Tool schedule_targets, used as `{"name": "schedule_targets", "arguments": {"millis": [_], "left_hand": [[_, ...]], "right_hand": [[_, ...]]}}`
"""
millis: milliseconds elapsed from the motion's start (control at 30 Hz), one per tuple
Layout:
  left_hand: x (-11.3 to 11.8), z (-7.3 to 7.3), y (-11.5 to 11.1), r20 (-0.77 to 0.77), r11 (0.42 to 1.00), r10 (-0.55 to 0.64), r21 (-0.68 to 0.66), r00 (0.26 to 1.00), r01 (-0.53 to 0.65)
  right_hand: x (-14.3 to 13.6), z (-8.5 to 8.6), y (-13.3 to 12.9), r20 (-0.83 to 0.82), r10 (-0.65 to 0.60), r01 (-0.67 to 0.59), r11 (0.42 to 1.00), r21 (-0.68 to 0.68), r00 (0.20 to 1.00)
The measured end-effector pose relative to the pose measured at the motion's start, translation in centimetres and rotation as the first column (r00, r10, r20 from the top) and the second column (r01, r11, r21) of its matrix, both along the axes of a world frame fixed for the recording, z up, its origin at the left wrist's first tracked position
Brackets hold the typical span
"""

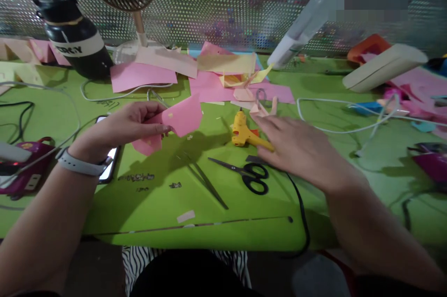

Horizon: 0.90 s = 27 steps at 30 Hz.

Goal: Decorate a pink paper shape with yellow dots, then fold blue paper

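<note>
My left hand (pixel 139 124) is closed around pink paper (pixel 183 115), pinching it between thumb and fingers above the table. Part of that paper hangs below the hand. My right hand (pixel 296 148) has its fingers stretched out over the handle end of a yellow glue gun (pixel 240 129), beside a peach paper strip (pixel 274 106). Whether it touches the handle is hard to see. Black-handled scissors (pixel 256 178) lie below the glue gun, and metal tweezers (pixel 206 183) lie to their left. Small dark metallic pieces (pixel 175 185) are on the green tabletop (pixel 146 213).
A phone (pixel 111 162) lies under my left wrist. Behind are a black bottle (pixel 77 38), a fan (pixel 139 31), loose pink sheets (pixel 143 76) and a tilted clear bottle (pixel 298 29). A white cable (pixel 324 127) and a black cord (pixel 300 199) run on the right.
</note>
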<state>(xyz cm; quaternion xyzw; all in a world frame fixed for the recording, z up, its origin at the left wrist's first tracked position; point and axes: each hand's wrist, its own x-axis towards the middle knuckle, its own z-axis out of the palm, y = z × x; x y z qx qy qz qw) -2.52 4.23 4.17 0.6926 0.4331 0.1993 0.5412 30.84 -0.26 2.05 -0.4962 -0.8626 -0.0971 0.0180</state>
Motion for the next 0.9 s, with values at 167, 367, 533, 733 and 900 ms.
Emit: {"name": "schedule_targets", "arguments": {"millis": [167,367,533,733,900], "left_hand": [[0.5,0.2,-0.3,-0.033,1.0,0.011,0.015,0.999,-0.011],[0.9,0.5,-0.7,-0.06,0.998,-0.02,0.065,0.998,0.024],[0.9,0.6,-0.9,-0.061,0.994,-0.032,0.098,0.998,0.038],[1.0,-0.1,-0.8,-0.036,0.994,-0.05,0.097,0.998,0.053],[1.5,-0.5,-0.7,-0.01,0.995,-0.071,0.066,0.997,0.071]], "right_hand": [[0.8,-0.5,1.8,0.13,-0.187,0.219,0.93,-0.297,0.974],[-0.3,-1.4,2.1,0.063,-0.212,0.221,0.948,-0.228,0.975],[0.7,-0.7,2.6,-0.178,-0.355,0.327,0.93,-0.169,0.918],[0.3,-0.4,0.6,-0.86,-0.194,-0.054,0.967,-0.248,0.472],[-2.7,-0.7,-1.6,-0.752,0.125,-0.242,0.969,-0.047,0.647]]}}
